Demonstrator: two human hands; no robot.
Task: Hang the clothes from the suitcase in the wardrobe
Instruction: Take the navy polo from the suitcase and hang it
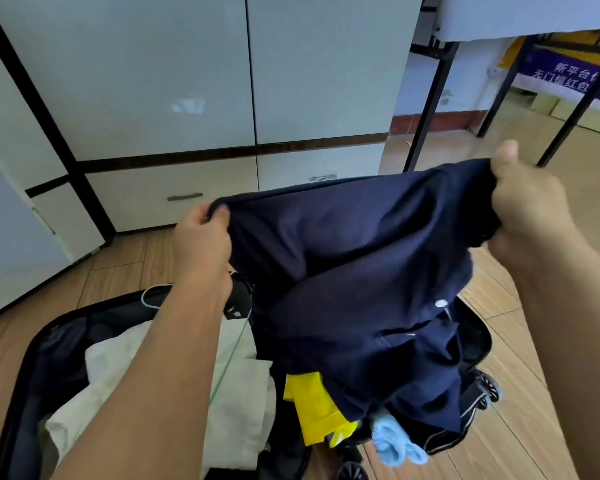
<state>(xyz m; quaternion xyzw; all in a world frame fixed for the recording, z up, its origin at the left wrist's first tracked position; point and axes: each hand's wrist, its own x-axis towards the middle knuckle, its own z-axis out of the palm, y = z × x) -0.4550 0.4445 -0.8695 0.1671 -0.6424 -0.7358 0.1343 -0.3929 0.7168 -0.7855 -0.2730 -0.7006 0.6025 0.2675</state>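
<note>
**Navy garment lifted over the open suitcase**

We hold a dark navy fabric garment (354,271) stretched between both hands above the open black suitcase (35,362) lying on the wooden floor (520,427). Our left hand (201,240) pinches the garment's upper edge, fingers curled over the cloth; our right hand (527,209) grips the other end in a closed fist, thumb up. The garment hangs down in folds, its lower part draping into the suitcase's right half.

Inside the suitcase we see a crumpled cream-white cloth (236,393) on the left, partly hidden by our left forearm, a bright yellow garment (316,410) beneath the navy one, and a pale blue fuzzy item (392,441) at the near edge. The suitcase's black wheels (489,389) show at the right.

Ahead stands the white wardrobe (153,71) with its doors closed and two drawers (174,195) below. A black-legged table (437,81) stands to the right.
</note>
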